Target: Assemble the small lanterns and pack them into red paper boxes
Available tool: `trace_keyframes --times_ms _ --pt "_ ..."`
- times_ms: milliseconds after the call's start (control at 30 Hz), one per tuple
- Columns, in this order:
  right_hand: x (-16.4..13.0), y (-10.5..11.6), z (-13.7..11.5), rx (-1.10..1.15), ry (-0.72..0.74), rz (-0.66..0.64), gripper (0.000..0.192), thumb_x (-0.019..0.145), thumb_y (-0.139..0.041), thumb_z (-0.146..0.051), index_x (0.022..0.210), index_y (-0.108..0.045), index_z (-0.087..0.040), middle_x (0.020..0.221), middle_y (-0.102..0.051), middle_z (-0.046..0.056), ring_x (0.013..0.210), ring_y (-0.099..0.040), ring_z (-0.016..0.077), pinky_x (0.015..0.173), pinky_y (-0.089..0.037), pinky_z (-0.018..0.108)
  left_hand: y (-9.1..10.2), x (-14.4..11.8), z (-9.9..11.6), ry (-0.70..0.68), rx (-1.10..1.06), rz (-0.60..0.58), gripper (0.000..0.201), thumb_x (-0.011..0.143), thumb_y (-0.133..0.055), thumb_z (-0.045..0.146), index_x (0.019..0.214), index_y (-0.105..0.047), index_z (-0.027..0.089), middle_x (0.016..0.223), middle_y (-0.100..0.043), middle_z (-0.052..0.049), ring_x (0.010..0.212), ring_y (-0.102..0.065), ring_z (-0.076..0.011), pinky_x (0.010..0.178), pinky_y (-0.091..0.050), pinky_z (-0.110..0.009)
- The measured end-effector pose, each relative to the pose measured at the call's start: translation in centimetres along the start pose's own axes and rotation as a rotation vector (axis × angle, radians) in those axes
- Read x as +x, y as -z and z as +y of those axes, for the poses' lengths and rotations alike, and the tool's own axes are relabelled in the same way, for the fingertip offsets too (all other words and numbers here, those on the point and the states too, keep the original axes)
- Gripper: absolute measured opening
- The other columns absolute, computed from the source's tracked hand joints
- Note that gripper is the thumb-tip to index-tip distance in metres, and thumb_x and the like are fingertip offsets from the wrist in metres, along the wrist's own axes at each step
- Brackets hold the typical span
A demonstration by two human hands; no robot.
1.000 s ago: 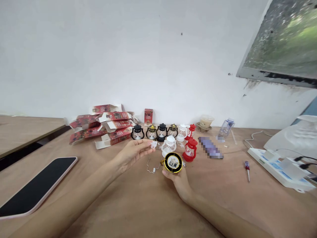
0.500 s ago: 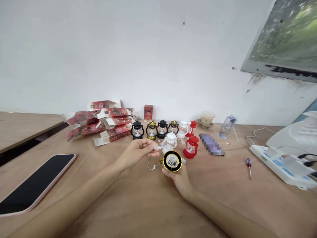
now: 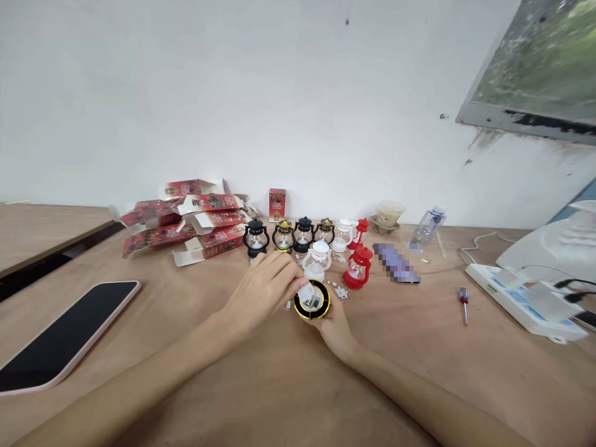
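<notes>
My right hand (image 3: 336,329) grips a black-and-gold mini lantern (image 3: 325,300) from below, its round base turned up toward me. Inside the base's white centre, an open compartment with small metal parts shows. Between the fingertips of my left hand (image 3: 269,287) is a small white battery cover (image 3: 306,292), held tilted over the left part of that compartment. Just behind stand a clear-and-white lantern (image 3: 317,263) and a red lantern (image 3: 357,267). The rest of the held lantern's body is hidden beneath its base.
A back row holds several lanterns, including a black one (image 3: 256,238). Opened red boxes (image 3: 212,220) lie piled at left, near a phone (image 3: 69,335). Small white pieces (image 3: 342,292) lie beside my right hand. Rightward are a screwdriver (image 3: 464,304) and a power strip (image 3: 521,304).
My left hand has brought the white cover rightward and down onto the lantern's base. The lantern has shifted slightly left in my right hand, and the view has tilted a little.
</notes>
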State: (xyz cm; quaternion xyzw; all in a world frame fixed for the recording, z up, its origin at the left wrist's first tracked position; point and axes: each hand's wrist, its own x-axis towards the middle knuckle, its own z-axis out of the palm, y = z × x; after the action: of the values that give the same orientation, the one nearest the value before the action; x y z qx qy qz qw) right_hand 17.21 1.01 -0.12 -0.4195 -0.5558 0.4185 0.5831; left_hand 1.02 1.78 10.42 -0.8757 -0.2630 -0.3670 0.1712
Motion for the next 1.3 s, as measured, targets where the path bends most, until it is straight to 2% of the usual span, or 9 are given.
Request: trace_keyframes --times_ms 100,200,467,667,867,1067,1167,1300 --pt "-0.1 0.0 -0.1 -0.005 0.010 -0.045 0.032 0.059 -0.068 -0.018 0.088 -0.056 -0.021 0.080 -0.062 -0.002 0.078 -0.056 0.0172 0.070 -0.045 0.027 0.0 0.1 -0.1 -0.181 0.151 0.023 0.033 0.097 -0.039 0.029 0.071 -0.053 0.015 0.069 -0.058 -0.002 0.065 -0.045 -0.0141 0.066 -0.031 -0.028" --pt "-0.2 0.0 -0.2 0.011 0.009 -0.072 0.031 0.059 -0.067 -0.017 0.087 -0.055 -0.021 0.079 -0.061 -0.002 0.076 -0.054 0.0164 0.069 -0.044 0.026 0.1 0.2 -0.1 -0.236 0.134 0.009 0.030 0.096 -0.042 0.030 0.074 -0.057 0.015 0.071 -0.061 -0.001 0.069 -0.047 -0.0142 0.069 -0.031 -0.029" --pt "-0.2 0.2 0.0 0.014 0.027 -0.103 0.031 0.060 -0.066 -0.013 0.088 -0.055 -0.021 0.078 -0.059 -0.003 0.075 -0.053 0.0152 0.069 -0.043 0.025 -0.6 -0.2 0.1 -0.180 -0.004 -0.020 0.029 0.095 -0.044 0.031 0.075 -0.059 0.016 0.073 -0.062 -0.001 0.070 -0.047 -0.0139 0.070 -0.032 -0.029" --pt "-0.1 0.2 0.0 -0.014 0.040 -0.113 0.032 0.061 -0.068 -0.020 0.091 -0.055 -0.020 0.078 -0.059 -0.003 0.075 -0.053 0.0156 0.071 -0.043 0.026 -1.0 -0.4 0.2 -0.177 -0.058 0.002 0.026 0.095 -0.045 0.028 0.077 -0.059 0.015 0.076 -0.062 -0.002 0.070 -0.048 -0.0131 0.071 -0.032 -0.029" --pt "-0.1 0.3 -0.3 -0.021 0.036 -0.109 0.029 0.063 -0.069 -0.022 0.090 -0.056 -0.020 0.080 -0.061 -0.002 0.076 -0.055 0.0160 0.071 -0.044 0.026 -0.8 -0.3 0.2 -0.180 -0.068 -0.065 0.026 0.095 -0.044 0.027 0.078 -0.059 0.015 0.077 -0.063 -0.003 0.071 -0.048 -0.0140 0.069 -0.032 -0.029" --pt "-0.2 0.2 -0.7 0.057 -0.013 -0.078 0.034 0.058 -0.071 -0.020 0.090 -0.057 -0.022 0.080 -0.062 -0.003 0.075 -0.057 0.0159 0.069 -0.045 0.026 -0.8 -0.5 -0.3 -0.154 -0.194 -0.123 0.018 0.094 -0.047 0.028 0.093 -0.061 0.017 0.086 -0.063 -0.003 0.080 -0.051 -0.0148 0.075 -0.032 -0.029" --pt "-0.2 0.2 -0.9 0.035 0.000 -0.074 0.033 0.059 -0.070 -0.021 0.089 -0.057 -0.021 0.081 -0.062 -0.003 0.075 -0.056 0.0158 0.068 -0.045 0.026 -0.8 -0.6 -0.4 -0.149 -0.211 -0.118 0.018 0.093 -0.048 0.029 0.091 -0.062 0.017 0.085 -0.062 -0.003 0.081 -0.051 -0.0150 0.075 -0.032 -0.029" --pt "-0.2 0.1 -0.9 -0.004 0.031 -0.090 0.025 0.064 -0.065 -0.024 0.088 -0.057 -0.020 0.076 -0.060 -0.003 0.072 -0.054 0.0153 0.067 -0.044 0.026 -0.4 -0.4 -0.2 -0.147 -0.206 -0.177 0.019 0.092 -0.050 0.030 0.085 -0.063 0.017 0.087 -0.062 -0.003 0.080 -0.051 -0.0151 0.074 -0.032 -0.029"
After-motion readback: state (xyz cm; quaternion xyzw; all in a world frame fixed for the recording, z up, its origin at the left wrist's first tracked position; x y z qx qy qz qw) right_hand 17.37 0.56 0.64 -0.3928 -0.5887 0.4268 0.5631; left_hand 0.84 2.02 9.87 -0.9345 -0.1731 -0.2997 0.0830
